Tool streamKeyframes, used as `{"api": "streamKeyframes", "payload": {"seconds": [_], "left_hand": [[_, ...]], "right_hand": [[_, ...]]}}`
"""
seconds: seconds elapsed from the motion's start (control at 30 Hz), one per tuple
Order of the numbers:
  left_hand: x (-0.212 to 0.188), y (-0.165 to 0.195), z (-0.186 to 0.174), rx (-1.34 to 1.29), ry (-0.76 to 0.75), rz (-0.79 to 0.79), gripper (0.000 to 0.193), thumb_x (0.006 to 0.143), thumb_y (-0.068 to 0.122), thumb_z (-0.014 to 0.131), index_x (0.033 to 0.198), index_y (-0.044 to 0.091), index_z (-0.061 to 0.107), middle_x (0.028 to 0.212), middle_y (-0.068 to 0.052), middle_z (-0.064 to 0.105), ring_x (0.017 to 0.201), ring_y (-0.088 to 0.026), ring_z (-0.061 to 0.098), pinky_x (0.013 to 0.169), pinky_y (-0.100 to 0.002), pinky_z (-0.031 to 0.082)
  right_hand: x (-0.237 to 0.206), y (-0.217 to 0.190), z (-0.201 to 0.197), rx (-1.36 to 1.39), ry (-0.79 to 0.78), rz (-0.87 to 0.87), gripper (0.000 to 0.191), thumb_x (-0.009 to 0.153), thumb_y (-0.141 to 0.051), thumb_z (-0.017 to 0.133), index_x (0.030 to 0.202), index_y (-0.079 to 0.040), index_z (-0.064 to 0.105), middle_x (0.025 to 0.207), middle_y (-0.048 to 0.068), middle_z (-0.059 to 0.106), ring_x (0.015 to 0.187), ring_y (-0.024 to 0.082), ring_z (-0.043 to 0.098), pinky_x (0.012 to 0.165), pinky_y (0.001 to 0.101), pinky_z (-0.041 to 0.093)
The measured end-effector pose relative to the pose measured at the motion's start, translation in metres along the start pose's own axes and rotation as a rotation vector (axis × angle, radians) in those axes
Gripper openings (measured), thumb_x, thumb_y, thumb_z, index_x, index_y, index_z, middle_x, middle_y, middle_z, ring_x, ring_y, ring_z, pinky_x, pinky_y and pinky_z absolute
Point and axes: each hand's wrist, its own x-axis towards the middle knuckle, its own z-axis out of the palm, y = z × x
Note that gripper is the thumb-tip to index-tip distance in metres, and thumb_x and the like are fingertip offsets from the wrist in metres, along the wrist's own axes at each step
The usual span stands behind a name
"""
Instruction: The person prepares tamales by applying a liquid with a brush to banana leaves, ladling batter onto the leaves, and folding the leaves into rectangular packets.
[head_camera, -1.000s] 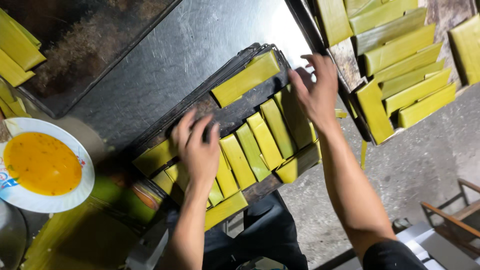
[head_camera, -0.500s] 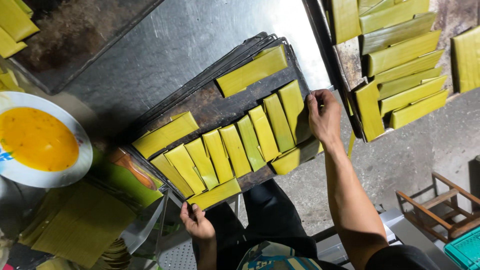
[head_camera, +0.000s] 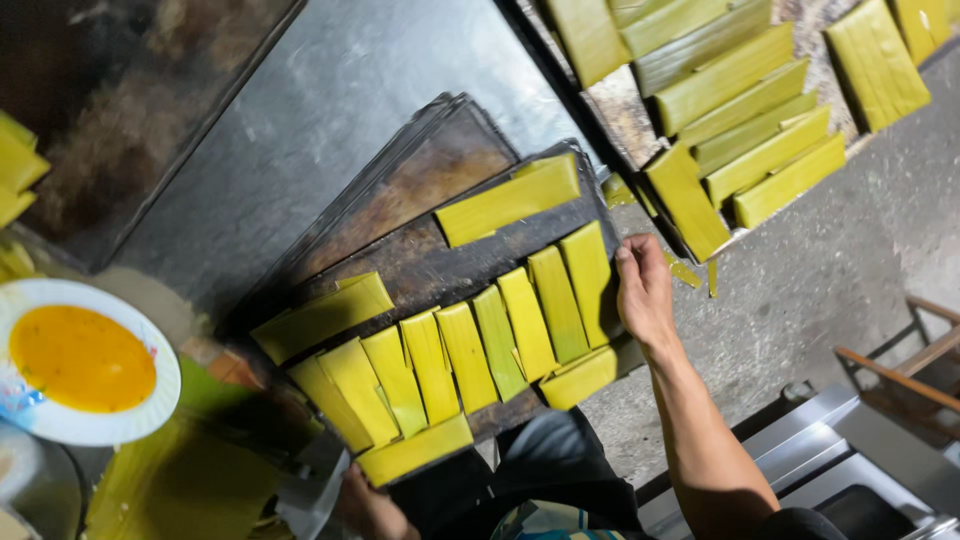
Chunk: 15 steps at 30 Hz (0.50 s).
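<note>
A dark metal tray (head_camera: 420, 265) carries several yellow-green leaf-wrapped packets (head_camera: 470, 350), a row across it and single ones along its edges. My right hand (head_camera: 645, 290) grips the tray's right edge, fingers curled over the rim beside the last packet. My left hand (head_camera: 365, 505) shows only partly at the bottom edge, right at the tray's near corner under a packet; its grip is hidden. The tray sits askew on a stack of similar trays (head_camera: 420, 170), which shows at its far side.
The stack lies on a grey metal table (head_camera: 330, 90). A white plate of orange-yellow liquid (head_camera: 85, 360) sits at the left. Another tray of leaf packets (head_camera: 740, 110) lies at the upper right above a concrete floor (head_camera: 820, 270). A wooden frame (head_camera: 900, 370) stands at the right.
My left hand left the packets and dropped to the tray's near corner. My right hand slid to the tray's right edge. The tray now sits offset from the stack, nearer to me.
</note>
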Motion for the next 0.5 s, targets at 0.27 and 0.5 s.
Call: {"api": "streamKeyframes", "payload": {"seconds": [0.27, 0.5], "left_hand": [[-0.016, 0.199, 0.119, 0.014, -0.437, 0.323, 0.052, 0.109, 0.042, 0.041, 0.132, 0.000, 0.063, 0.117, -0.008, 0.067, 0.099, -0.020, 0.055, 0.089, -0.037, 0.046], [-0.025, 0.336, 0.385, 0.317, -0.749, 0.910, 0.053, 0.111, 0.045, 0.045, 0.098, -0.002, 0.065, 0.091, -0.009, 0.063, 0.086, -0.015, 0.053, 0.080, -0.036, 0.046]], "right_hand": [[0.003, 0.086, -0.107, 0.662, 0.407, 0.164, 0.005, 0.111, -0.012, 0.056, 0.106, -0.010, 0.056, 0.095, -0.003, 0.061, 0.087, 0.007, 0.053, 0.079, 0.0246, 0.047], [0.091, 0.105, -0.147, 0.702, 0.853, 0.226, 0.006, 0.108, -0.012, 0.054, 0.102, -0.010, 0.056, 0.094, 0.000, 0.062, 0.084, 0.008, 0.055, 0.077, 0.0275, 0.052]]}}
